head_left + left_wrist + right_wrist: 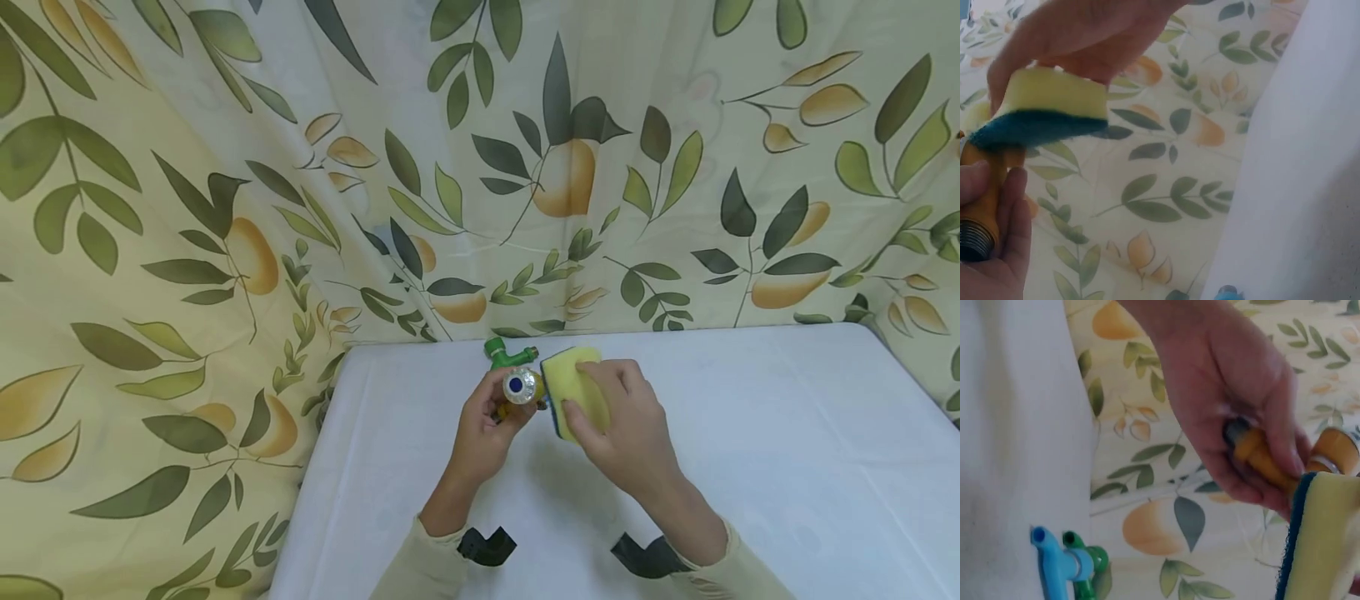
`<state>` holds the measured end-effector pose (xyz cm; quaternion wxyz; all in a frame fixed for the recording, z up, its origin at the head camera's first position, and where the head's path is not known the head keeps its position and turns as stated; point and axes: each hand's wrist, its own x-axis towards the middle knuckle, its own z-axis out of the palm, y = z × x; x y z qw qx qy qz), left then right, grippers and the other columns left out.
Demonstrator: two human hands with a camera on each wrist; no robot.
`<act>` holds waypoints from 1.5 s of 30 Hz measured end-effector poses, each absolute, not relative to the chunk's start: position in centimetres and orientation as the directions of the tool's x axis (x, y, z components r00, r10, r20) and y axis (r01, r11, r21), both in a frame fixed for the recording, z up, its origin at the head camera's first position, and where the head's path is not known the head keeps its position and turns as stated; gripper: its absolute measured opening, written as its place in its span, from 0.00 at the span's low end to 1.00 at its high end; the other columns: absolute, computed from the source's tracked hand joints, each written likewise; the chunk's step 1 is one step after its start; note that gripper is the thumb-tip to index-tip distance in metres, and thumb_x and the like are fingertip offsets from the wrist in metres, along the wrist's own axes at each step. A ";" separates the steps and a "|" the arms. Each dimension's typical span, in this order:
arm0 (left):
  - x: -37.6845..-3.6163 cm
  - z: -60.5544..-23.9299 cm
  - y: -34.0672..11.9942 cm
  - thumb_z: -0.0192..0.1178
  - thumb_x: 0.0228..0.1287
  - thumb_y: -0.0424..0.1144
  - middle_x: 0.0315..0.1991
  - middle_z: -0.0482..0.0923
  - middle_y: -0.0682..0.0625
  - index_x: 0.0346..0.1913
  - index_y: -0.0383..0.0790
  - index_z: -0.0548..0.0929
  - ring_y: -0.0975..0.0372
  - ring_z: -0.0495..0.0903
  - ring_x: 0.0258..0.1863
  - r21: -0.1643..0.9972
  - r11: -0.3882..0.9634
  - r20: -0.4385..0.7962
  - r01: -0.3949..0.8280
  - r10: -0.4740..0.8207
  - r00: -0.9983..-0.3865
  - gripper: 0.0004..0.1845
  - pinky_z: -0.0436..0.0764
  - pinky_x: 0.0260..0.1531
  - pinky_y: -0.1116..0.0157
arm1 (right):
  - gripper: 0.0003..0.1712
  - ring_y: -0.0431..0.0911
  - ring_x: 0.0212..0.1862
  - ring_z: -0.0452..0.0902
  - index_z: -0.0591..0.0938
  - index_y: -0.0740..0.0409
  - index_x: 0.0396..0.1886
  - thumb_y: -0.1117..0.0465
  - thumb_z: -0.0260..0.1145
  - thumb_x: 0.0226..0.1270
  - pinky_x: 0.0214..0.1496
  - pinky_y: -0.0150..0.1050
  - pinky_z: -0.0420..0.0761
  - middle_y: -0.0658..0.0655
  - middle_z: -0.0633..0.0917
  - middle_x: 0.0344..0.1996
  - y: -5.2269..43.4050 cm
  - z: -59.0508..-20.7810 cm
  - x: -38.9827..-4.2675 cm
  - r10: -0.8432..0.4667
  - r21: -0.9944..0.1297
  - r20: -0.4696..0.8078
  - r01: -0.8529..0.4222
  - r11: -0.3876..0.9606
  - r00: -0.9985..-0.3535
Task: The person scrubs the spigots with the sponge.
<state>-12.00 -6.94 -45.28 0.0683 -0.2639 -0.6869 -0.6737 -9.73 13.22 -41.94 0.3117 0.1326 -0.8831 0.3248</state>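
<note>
My left hand [476, 429] grips an orange-yellow plastic water tap [985, 209] with a dark threaded end. In the head view, the tap's silver knob [522, 386] with a dark blue centre faces up. My right hand [637, 425] pinches a yellow sponge [576, 392] between thumb and fingers. The sponge's dark blue-green scouring side [1038, 130] is turned to the tap and lies right at its body in the left wrist view. Part of the tap is hidden behind the left fingers and the sponge.
A green tap [506, 357] lies on the white-covered table [787, 467] just beyond the left hand. Beside it, a light blue tap [1057, 565] shows in the right wrist view. A leaf-patterned curtain [480, 275] hangs along the table's far edge and left side.
</note>
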 end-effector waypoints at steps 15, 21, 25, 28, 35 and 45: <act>-12.0 -45.7 -6.9 0.61 0.71 0.28 0.55 0.81 0.39 0.66 0.41 0.72 0.53 0.87 0.50 0.901 -0.079 0.431 0.428 0.298 -0.852 0.23 0.83 0.56 0.63 | 0.25 0.49 0.42 0.78 0.84 0.57 0.55 0.59 0.76 0.56 0.34 0.46 0.84 0.60 0.80 0.45 13.9 -42.5 -10.3 -0.028 -0.516 0.651 -0.469 0.717 -0.759; -12.1 -46.0 -7.3 0.62 0.67 0.24 0.56 0.82 0.41 0.61 0.38 0.78 0.57 0.83 0.56 0.845 -0.013 0.507 0.535 0.340 -0.792 0.21 0.84 0.56 0.61 | 0.24 0.46 0.41 0.76 0.86 0.55 0.55 0.61 0.76 0.56 0.32 0.40 0.80 0.58 0.80 0.45 14.6 -41.7 -10.6 -0.064 -0.506 0.653 -0.498 0.704 -0.754; -12.3 -45.7 -7.3 0.62 0.69 0.25 0.57 0.83 0.44 0.58 0.40 0.83 0.57 0.82 0.59 0.785 0.058 0.557 0.616 0.370 -0.744 0.18 0.83 0.59 0.60 | 0.21 0.46 0.39 0.76 0.87 0.52 0.53 0.60 0.75 0.57 0.33 0.40 0.79 0.56 0.81 0.44 15.1 -41.1 -11.2 -0.140 -0.477 0.625 -0.517 0.711 -0.768; -12.2 -45.3 -7.3 0.61 0.69 0.24 0.57 0.83 0.44 0.57 0.39 0.84 0.56 0.82 0.58 0.762 0.096 0.566 0.641 0.383 -0.730 0.17 0.84 0.57 0.61 | 0.20 0.46 0.41 0.75 0.88 0.51 0.53 0.60 0.75 0.59 0.33 0.40 0.77 0.55 0.80 0.45 15.4 -40.7 -11.6 -0.170 -0.478 0.595 -0.516 0.711 -0.785; -12.2 -45.5 -7.5 0.61 0.69 0.24 0.57 0.83 0.45 0.57 0.40 0.85 0.56 0.83 0.58 0.757 0.123 0.560 0.642 0.385 -0.734 0.17 0.85 0.56 0.62 | 0.19 0.47 0.41 0.76 0.88 0.50 0.53 0.59 0.73 0.60 0.33 0.39 0.77 0.56 0.80 0.45 15.5 -40.3 -11.8 -0.185 -0.485 0.574 -0.514 0.707 -0.797; -11.7 -44.9 -7.6 0.59 0.73 0.30 0.66 0.76 0.45 0.76 0.49 0.65 0.56 0.76 0.64 0.901 0.037 0.397 0.433 0.337 -0.854 0.32 0.81 0.60 0.65 | 0.23 0.44 0.43 0.74 0.84 0.53 0.57 0.61 0.72 0.61 0.33 0.36 0.80 0.55 0.78 0.49 15.0 -40.9 -11.0 -0.127 -0.545 0.573 -0.493 0.678 -0.809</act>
